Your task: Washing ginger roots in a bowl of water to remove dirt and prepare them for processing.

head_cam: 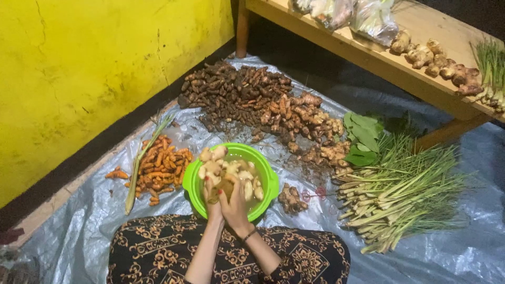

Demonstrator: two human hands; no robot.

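A green plastic basin [268,179] sits on the sheet in front of my lap, filled with pale ginger roots [213,167] in murky water. My left hand [212,202] and my right hand [236,208] are pressed together over the near side of the basin. Both clasp one muddy piece of ginger [225,188] between them. A dark band sits on my right wrist. My patterned black and gold skirt [158,252] fills the bottom of the view.
On the grey plastic sheet [79,231] lie orange turmeric [160,168], a dark root pile [236,92], brown ginger [302,118], green leaves [363,137] and lemongrass [400,194]. A wooden bench [368,58] carries more ginger and bags. A yellow wall [79,68] stands left.
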